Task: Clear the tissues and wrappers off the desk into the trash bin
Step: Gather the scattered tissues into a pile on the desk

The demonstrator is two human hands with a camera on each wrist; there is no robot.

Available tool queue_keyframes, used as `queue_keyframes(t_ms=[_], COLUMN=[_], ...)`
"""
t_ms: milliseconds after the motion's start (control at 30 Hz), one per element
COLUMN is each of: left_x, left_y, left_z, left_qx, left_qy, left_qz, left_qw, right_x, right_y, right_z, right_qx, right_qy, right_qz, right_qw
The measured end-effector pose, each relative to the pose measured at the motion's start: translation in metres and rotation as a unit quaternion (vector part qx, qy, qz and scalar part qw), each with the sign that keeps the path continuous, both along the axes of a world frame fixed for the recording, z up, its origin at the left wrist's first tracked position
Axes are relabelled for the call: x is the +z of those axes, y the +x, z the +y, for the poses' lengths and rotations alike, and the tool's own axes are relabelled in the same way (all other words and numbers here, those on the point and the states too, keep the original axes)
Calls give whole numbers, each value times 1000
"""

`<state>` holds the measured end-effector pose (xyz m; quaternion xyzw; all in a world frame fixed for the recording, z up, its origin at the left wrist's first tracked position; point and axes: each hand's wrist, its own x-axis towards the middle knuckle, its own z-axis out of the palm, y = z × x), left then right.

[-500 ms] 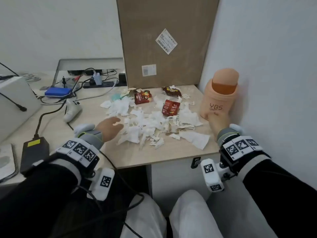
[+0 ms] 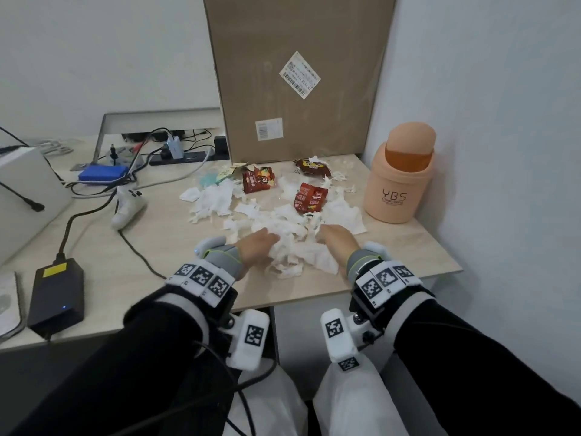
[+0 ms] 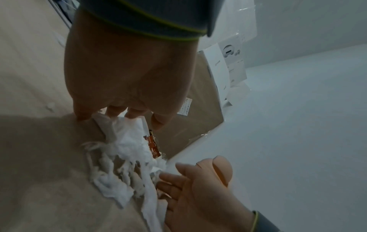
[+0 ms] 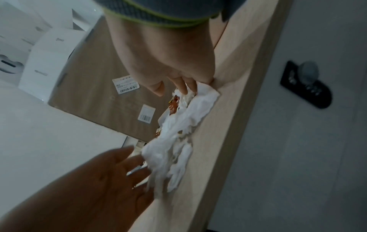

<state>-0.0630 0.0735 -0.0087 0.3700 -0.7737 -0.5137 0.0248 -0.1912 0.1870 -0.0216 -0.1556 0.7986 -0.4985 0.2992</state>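
Left hand [image 2: 256, 247] and right hand [image 2: 338, 239], fingers loosely extended, bracket the pile of torn white tissues [image 2: 292, 243] at frame centre on the pale wooden tabletop [image 2: 408, 247], raking it together; neither grip encloses anything. The peach swing-lid trash bin [image 2: 399, 180] stands at right, within reach.

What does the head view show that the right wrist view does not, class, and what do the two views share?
Only the head view shows the trash bin standing at the desk's right rear corner, three red wrappers beyond the tissues, and the black power adapter with its cables. Only the right wrist view shows a dark fitting on the side panel below the desk edge. Both show the left hand and right hand at either side of the tissue pile, with the cardboard box behind.
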Motion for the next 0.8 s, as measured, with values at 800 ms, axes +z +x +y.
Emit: queue_keyframes(t_ms=[800], left_x=[-1], left_y=[-15], left_z=[-14], left_qx=[-250], left_qy=[68], left_qz=[-95], left_qw=[961], right_x=[13], right_y=[-12], right_z=[3], right_qx=[311], right_qy=[97], right_qz=[-105], right_qw=[940])
